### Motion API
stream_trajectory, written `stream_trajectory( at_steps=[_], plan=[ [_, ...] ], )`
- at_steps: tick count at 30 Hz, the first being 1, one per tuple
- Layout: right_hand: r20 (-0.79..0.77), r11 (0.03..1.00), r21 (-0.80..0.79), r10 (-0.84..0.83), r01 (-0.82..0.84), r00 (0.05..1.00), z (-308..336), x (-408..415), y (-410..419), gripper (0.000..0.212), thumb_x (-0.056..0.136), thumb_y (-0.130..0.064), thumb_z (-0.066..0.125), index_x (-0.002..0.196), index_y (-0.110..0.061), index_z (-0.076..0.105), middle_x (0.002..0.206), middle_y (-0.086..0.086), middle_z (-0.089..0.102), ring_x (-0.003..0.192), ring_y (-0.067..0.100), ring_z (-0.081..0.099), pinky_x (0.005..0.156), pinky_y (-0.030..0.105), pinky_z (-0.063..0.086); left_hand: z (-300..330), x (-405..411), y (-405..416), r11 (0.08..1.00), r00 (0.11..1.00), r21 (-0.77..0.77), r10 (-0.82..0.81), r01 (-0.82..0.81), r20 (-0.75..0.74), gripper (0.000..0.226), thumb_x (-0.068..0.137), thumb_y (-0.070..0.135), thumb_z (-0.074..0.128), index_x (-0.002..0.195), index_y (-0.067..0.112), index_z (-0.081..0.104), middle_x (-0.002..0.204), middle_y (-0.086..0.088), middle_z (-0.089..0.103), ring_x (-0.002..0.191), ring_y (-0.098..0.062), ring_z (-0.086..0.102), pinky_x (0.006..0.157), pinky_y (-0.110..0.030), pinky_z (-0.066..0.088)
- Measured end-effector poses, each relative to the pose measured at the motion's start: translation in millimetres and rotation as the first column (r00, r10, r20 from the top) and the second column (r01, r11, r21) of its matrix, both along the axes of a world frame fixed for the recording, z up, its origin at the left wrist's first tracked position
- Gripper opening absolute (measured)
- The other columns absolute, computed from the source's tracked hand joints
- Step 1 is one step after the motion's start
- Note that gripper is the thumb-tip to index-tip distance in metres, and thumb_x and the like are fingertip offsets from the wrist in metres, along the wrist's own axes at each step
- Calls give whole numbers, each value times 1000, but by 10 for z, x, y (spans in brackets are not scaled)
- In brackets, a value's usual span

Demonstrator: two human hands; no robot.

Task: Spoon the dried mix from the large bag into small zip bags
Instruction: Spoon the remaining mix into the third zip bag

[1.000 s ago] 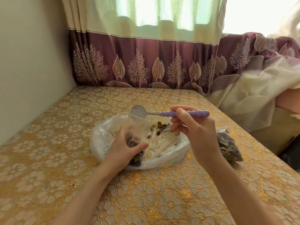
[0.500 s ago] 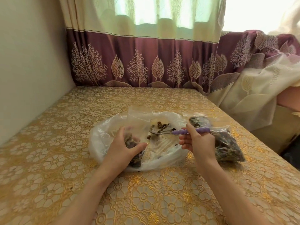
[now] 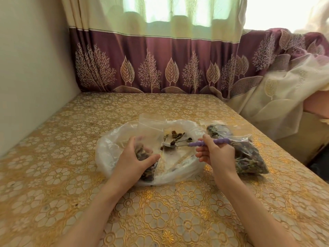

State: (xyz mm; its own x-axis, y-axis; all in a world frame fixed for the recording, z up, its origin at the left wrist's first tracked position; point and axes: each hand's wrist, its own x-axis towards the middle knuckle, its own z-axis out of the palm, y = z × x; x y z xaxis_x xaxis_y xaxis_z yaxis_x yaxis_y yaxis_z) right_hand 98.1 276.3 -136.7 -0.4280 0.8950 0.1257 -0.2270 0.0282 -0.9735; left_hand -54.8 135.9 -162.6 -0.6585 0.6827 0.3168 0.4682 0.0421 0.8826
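Head view: spooning midway
Left hand (image 3: 132, 158): grips half-filled clear small zip bag (image 3: 151, 132)
Right hand (image 3: 216, 154): pinches purple-handled metal spoon (image 3: 188, 143); bowl inside white plastic large bag (image 3: 114, 150) between hands
Done: filled zip bag (image 3: 249, 154) behind right hand
Left: few scraps

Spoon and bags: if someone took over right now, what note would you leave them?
Left hand: grips a small bag, part filled, mouth up, over the large bag.
Right hand: pinches the spoon handle; bowl low in the large bag, a few pieces on it.
Large bag lies open on the table; little mix remains.
Done: one filled bag lies to the right.
Left: lift the scoop into the small bag, repeat, seal.
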Motion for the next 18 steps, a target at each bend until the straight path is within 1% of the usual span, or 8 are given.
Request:
stream_trajectory(
  at_steps=[1, 4, 8, 9, 10, 13, 16, 18],
  plan=[
    [-4, 1000, -6, 0, 0, 1000, 2, -10, 4, 36, 95, -17, 55, 64, -5, 69, 73, 14, 73, 49, 13, 58, 41, 18, 46, -2, 0, 1, 1000, 1000, 1, 1, -1, -4, 56, 71, 31, 77, 118, 31, 46, 90, 14, 60, 76, 23, 54, 61, 5, 37],
    [-10, 1000, -21, -14, 14, 1000, 8, -47, 9, 48, 95, -18, 55, 50, -12, 72, 72, 15, 72, 51, 16, 59, 45, 19, 49, 1, -1, 10, 1000, 1000, -3, 5, -5, -22, 57, 71, 32, 77, 119, 30, 46, 90, 14, 60, 76, 24, 53, 61, 5, 37],
    [-15, 994, -27, -104, 103, 994, 0, -65, 15, 49, 94, -21, 57, 47, -18, 72, 64, 11, 72, 50, 14, 64, 48, 19, 53, -5, -4, 12, 1000, 999, -3, 17, -17, -35, 56, 71, 31, 78, 117, 29, 46, 88, 15, 59, 74, 24, 53, 60, 5, 37],
    [-13, 992, -25, -128, 128, 992, -8, -66, 26, 49, 94, -21, 58, 48, -17, 72, 62, 10, 71, 50, 14, 64, 48, 19, 54, -8, -5, 10, 1000, 999, -5, 16, -16, -32, 57, 71, 32, 78, 118, 30, 46, 88, 14, 59, 75, 24, 52, 60, 5, 37],
    [-15, 988, -25, -152, 151, 988, -16, -65, 37, 47, 94, -21, 58, 49, -13, 71, 61, 9, 71, 50, 14, 65, 49, 19, 54, -10, -6, 11, 1000, 999, -5, 15, -15, -30, 57, 71, 31, 77, 118, 30, 46, 88, 14, 59, 75, 25, 52, 60, 6, 36],
    [13, 974, 10, -225, 225, 974, -42, -63, 73, 32, 93, -23, 60, 68, -7, 72, 58, 5, 70, 51, 13, 66, 53, 19, 56, -15, -13, 16, 1000, 999, -11, 13, -13, -30, 58, 72, 31, 77, 120, 30, 45, 89, 14, 58, 75, 28, 50, 60, 7, 34],
    [45, 972, 43, -234, 232, 971, -71, -61, 93, 28, 93, -24, 60, 72, -10, 72, 55, 0, 69, 51, 10, 66, 58, 20, 57, -21, -18, 16, 1000, 1000, -11, 7, -7, -22, 58, 72, 30, 77, 121, 28, 46, 90, 10, 61, 77, 27, 51, 60, 7, 34],
    [44, 978, 32, -207, 205, 977, -89, -57, 97, 27, 93, -23, 60, 73, -10, 72, 56, 0, 68, 51, 9, 65, 57, 19, 56, -16, -12, 14, 1000, 1000, -6, 7, -8, -26, 57, 72, 29, 77, 120, 27, 46, 89, 12, 60, 75, 29, 49, 60, 8, 33]
  ],
)
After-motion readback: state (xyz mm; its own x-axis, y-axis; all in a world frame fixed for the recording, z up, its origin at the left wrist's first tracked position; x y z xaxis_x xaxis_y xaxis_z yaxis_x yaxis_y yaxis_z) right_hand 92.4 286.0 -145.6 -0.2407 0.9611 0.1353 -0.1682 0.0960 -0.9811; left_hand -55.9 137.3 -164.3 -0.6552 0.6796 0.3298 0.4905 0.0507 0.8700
